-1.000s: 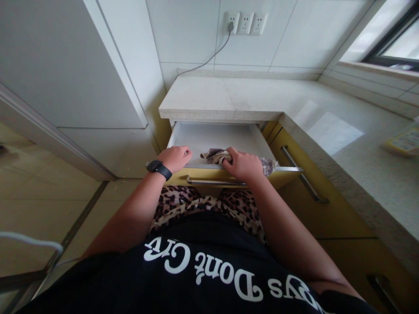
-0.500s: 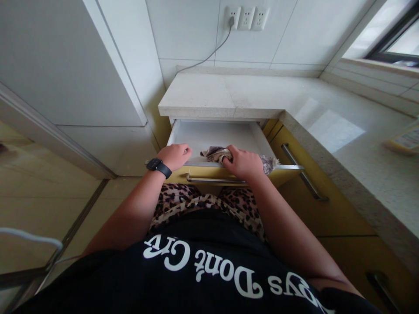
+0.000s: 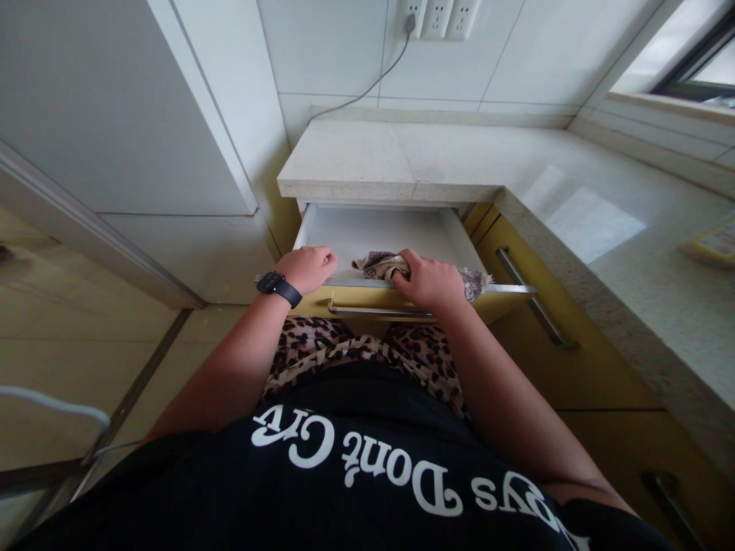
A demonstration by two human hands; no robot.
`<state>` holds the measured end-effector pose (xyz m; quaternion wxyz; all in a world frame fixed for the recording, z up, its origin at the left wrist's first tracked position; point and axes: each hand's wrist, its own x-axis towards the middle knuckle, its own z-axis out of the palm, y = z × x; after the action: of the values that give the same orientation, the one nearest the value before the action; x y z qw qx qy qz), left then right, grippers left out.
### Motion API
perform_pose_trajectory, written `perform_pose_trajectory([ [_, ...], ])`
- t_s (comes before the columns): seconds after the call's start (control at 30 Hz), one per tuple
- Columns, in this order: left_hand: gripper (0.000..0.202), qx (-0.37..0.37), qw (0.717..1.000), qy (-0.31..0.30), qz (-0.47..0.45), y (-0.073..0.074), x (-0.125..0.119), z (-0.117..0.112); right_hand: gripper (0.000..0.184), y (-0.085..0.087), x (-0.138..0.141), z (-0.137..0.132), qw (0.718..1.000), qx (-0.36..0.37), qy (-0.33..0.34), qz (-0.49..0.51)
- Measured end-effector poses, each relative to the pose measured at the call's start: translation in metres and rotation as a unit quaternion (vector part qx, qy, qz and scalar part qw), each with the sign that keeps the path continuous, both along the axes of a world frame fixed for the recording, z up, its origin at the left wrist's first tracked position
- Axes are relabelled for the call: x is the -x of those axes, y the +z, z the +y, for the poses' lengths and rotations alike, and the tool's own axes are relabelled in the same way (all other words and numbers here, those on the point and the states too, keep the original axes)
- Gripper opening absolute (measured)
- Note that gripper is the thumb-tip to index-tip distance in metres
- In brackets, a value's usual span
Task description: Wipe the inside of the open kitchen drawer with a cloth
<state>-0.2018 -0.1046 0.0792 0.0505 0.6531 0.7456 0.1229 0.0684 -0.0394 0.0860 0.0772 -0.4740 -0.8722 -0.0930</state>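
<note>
A drawer with a white inside (image 3: 373, 226) and a yellow front stands pulled out under the counter. My right hand (image 3: 432, 282) is closed around a patterned cloth (image 3: 383, 265) at the drawer's front rim. Bunched cloth sticks out on both sides of that hand, with a frayed end to the right. My left hand (image 3: 308, 268), a dark watch on its wrist, is curled over the drawer's front left corner. Its fingertips are hidden, so what it grips, if anything, does not show. Below the rim is a metal bar handle (image 3: 373, 311).
A pale stone countertop (image 3: 350, 157) runs behind the drawer and along the right. Yellow cabinet fronts with a bar handle (image 3: 537, 302) stand at the right. A plug (image 3: 409, 24) sits in the wall sockets. A blurred yellowish object (image 3: 712, 249) rests on the right counter.
The view has shifted slightly, with the wall sockets now higher in the picture. Both hands and the cloth keep nearly the same place at the drawer's rim.
</note>
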Motion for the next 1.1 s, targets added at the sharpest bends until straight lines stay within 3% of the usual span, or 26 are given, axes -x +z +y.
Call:
perform_pose_trajectory([
  [1.1, 0.041, -0.008, 0.999, 0.010, 0.040, 0.0013, -0.0019, -0.0018, 0.049, 0.0036, 0.0021, -0.0036, 1.000, 0.019, -0.022, 0.004],
])
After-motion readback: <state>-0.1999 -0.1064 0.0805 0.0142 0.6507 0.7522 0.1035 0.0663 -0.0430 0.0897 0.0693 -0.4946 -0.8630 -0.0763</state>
